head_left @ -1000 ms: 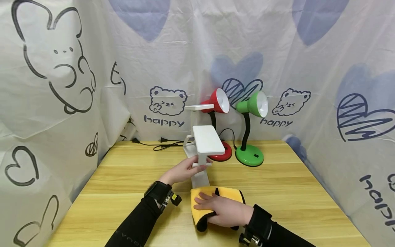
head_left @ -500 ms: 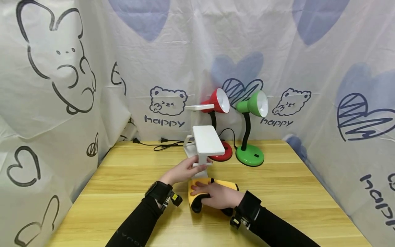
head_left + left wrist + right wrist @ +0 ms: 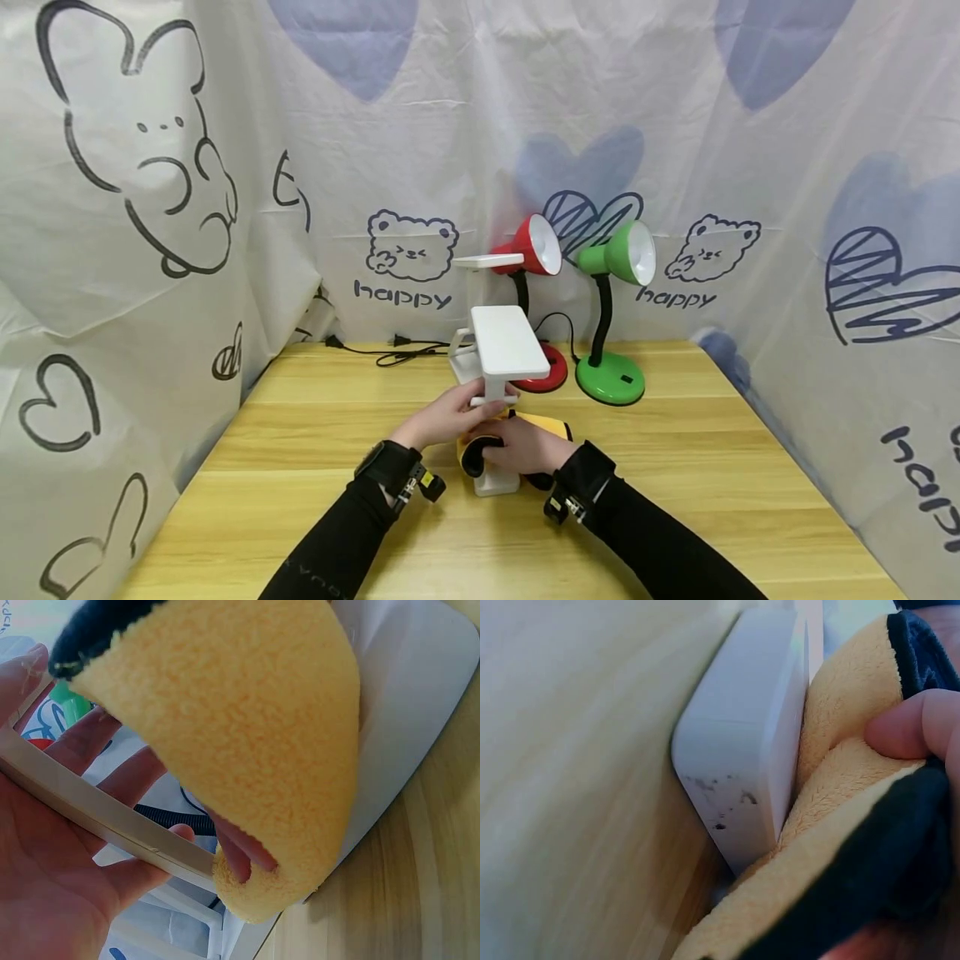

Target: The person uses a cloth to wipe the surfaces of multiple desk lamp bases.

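Observation:
A white stand with stacked flat shelves (image 3: 510, 342) stands upright on the table. My left hand (image 3: 446, 417) grips its frame below the front shelf; in the left wrist view, the hand (image 3: 52, 877) has its thumb and fingers on either side of a narrow white bar (image 3: 112, 821). My right hand (image 3: 521, 446) holds a folded yellow cleaning cloth (image 3: 543, 425) with dark edging over the stand's low base (image 3: 497, 482). Up close in the right wrist view, the cloth (image 3: 847, 712) lies against the base (image 3: 735, 727), which has dark marks on its end. The thumb (image 3: 911, 727) presses into the cloth.
Behind the stand is a red desk lamp (image 3: 542, 246), and right of it a green one (image 3: 611, 379). Black cords with plugs (image 3: 397, 352) lie at the table's back left. A printed white curtain (image 3: 420, 150) encloses the wooden table (image 3: 675, 483).
My right hand has slid the cloth away from me along the stand's base, up close to the left hand. The base's near end now shows. My left hand keeps its hold.

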{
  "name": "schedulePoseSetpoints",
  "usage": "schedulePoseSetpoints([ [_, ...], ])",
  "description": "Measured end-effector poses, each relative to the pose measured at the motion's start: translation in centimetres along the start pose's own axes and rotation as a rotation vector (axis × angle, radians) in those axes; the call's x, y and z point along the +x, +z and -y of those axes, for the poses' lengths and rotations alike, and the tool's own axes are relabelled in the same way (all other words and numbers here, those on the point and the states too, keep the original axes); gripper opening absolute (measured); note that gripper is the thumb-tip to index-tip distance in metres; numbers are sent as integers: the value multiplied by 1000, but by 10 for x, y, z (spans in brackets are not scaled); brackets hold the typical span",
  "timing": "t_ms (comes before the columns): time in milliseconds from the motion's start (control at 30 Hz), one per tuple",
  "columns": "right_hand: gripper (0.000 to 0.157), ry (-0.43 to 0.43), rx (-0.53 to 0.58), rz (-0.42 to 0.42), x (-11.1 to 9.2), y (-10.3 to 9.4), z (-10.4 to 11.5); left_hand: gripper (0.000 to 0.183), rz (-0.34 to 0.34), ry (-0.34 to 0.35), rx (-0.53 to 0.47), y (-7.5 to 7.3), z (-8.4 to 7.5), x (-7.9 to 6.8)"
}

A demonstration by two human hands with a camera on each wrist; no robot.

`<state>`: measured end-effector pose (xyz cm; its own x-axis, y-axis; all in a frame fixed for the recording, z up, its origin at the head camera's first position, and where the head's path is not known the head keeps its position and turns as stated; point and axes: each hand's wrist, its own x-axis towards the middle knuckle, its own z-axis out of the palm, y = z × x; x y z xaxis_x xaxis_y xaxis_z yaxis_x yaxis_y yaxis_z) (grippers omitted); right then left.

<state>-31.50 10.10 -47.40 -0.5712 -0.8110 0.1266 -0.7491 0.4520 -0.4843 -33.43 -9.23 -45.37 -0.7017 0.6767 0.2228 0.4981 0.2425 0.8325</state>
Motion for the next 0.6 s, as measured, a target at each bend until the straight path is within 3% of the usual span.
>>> schedulePoseSetpoints([
  [167,38,18,12,-11,-6,3,1,33,1,3,-31,0,1,1],
  [367,39,102,66,38,-23,4,16,32,-17,20,-18,0,0,3],
  [600,36,140,116,94,-50,8,38,34,-10,12,-38,-2,-19,0],
])
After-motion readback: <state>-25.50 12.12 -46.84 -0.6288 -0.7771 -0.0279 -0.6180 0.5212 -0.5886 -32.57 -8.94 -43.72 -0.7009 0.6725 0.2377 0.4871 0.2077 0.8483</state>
